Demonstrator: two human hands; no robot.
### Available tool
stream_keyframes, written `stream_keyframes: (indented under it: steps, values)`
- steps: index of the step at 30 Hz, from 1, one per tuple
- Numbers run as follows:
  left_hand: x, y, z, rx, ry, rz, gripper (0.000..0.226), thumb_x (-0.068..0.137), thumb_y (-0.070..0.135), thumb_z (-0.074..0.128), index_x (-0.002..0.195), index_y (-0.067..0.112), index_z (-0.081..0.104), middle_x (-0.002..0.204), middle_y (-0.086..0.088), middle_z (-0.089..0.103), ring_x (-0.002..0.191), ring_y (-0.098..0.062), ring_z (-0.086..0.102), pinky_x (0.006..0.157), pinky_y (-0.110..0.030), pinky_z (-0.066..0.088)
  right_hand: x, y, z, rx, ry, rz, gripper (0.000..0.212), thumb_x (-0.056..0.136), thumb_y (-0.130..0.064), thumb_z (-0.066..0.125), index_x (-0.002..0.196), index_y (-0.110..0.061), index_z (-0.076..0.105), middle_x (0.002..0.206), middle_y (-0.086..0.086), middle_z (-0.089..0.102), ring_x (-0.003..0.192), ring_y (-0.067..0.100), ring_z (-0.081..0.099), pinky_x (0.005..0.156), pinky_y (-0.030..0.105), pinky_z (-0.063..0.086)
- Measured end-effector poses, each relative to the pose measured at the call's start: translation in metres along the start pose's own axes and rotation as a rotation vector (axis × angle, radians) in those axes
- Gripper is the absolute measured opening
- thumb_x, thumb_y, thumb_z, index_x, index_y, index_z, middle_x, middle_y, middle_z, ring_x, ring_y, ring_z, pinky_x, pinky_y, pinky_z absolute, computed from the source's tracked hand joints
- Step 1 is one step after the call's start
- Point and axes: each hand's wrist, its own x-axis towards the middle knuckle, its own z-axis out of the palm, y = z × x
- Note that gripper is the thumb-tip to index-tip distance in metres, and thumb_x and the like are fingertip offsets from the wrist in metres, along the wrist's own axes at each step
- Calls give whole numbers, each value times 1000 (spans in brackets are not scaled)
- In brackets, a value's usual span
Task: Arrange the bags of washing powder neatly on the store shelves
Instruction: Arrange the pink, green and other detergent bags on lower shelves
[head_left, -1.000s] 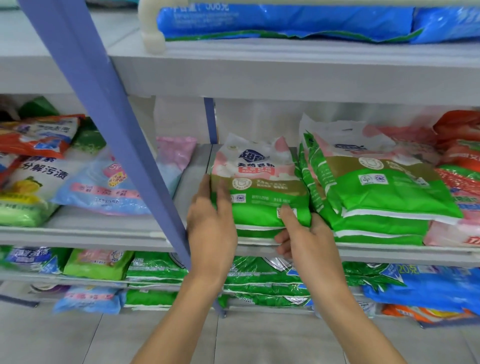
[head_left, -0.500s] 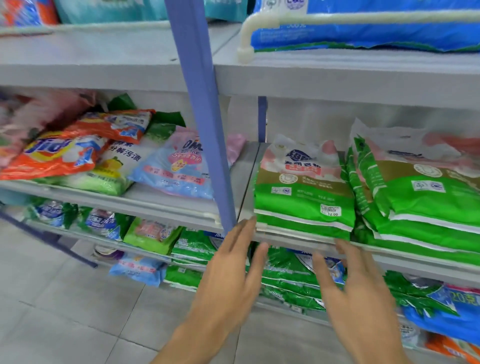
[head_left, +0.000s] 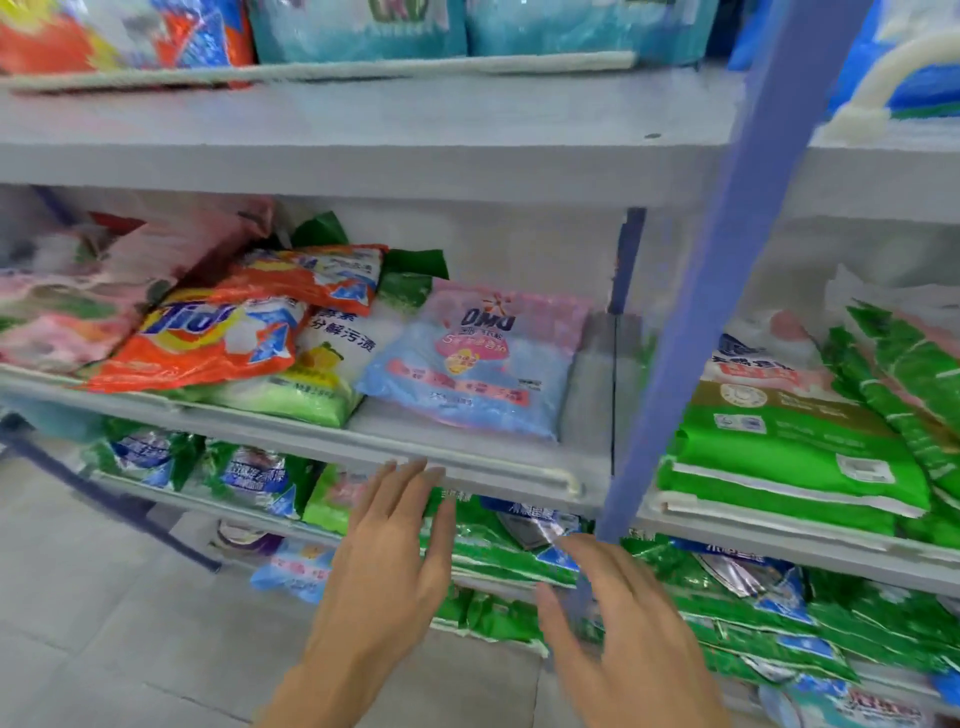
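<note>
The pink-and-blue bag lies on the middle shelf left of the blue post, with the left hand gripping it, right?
No: in the head view the left hand is open at the shelf edge, holding nothing; the pink-and-blue bag lies untouched.

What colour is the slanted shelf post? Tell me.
The shelf post is plain periwinkle blue; the head view shows it.

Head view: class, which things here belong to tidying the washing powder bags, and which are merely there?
Belongs to the job:
pink-and-blue bag; orange bag; green bag; middle shelf; left hand and right hand, both open and holding nothing.

Merely there:
blue post; tiled floor.
</note>
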Motion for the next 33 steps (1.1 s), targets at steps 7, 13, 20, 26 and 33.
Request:
stream_keyframes:
  steps: [7, 13, 20, 26, 33]
  values:
    - [91, -53, -24, 48, -24, 85, 48, 98, 33, 40, 129, 3, 61, 130, -16, 62, 125, -36, 51, 110, -48, 40, 76, -67, 22, -81, 33, 83, 52, 101, -44, 52, 147, -23, 41, 146, -5, 47, 135, 18, 41, 104, 32, 36]
    - [144, -49, -29, 46, -123, -12, 44, 102, 32, 41, 130, 0, 54, 124, -22, 60, 113, -40, 56, 99, -45, 40, 158, -74, 25, -9, 85, 463, 65, 97, -57, 53, 135, -4, 48, 133, 21, 57, 124, 38, 53, 96, 40, 44]
    - [191, -30, -39, -43, -447, -394, 79, 97, 70, 42, 140, 4, 40, 123, -15, 60, 103, -29, 60, 89, -37, 49, 191, -46, 37, 314, 66, 637, 60, 74, -62, 76, 97, -7, 72, 100, 12, 75, 81, 25, 69, 57, 28, 43]
    - [182, -29, -52, -631, -554, -687, 41, 80, 47, 78, 94, 11, 64, 88, -16, 60, 74, -25, 54, 67, -26, 42, 192, -50, 18, 693, -91, 769, 38, 77, -38, 83, 101, -12, 70, 124, 9, 67, 111, 32, 66, 98, 48, 55]
    - [150, -37, -110, -1207, -453, -624, 37, 65, 13, 76, 101, 15, 72, 90, -8, 76, 77, -28, 72, 72, -37, 58, 140, -83, -24, 969, 15, 512, 53, 65, -38, 88, 113, -21, 74, 106, 1, 79, 106, 28, 73, 103, 57, 52]
